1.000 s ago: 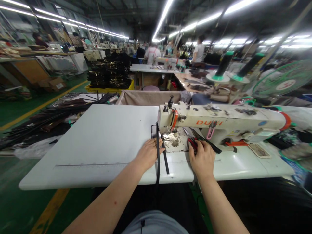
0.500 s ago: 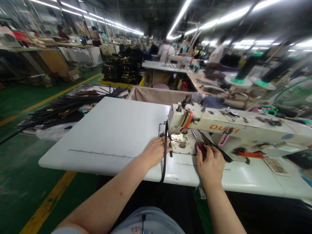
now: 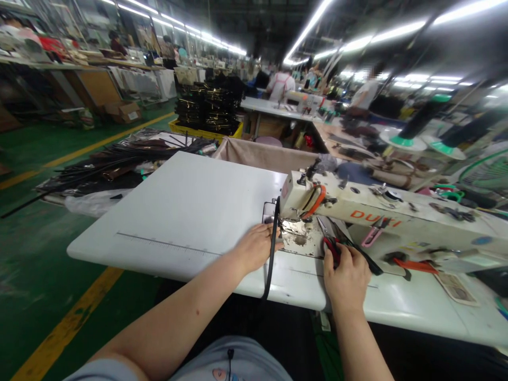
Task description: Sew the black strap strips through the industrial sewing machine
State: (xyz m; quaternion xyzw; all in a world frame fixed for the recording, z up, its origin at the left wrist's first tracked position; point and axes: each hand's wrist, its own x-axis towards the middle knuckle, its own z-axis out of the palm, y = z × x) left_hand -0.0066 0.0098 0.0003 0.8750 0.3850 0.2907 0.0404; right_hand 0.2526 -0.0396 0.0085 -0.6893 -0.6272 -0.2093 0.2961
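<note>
Left hand lies flat and open on the white sewing table, fingertips against a black strap running from the Duki sewing machine needle area over the table edge; right hand grasps red-handled scissors.

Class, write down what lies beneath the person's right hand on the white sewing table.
Red-handled steel scissors and a flat black strap reach the right hand; their parts beneath it are covered from view.
</note>
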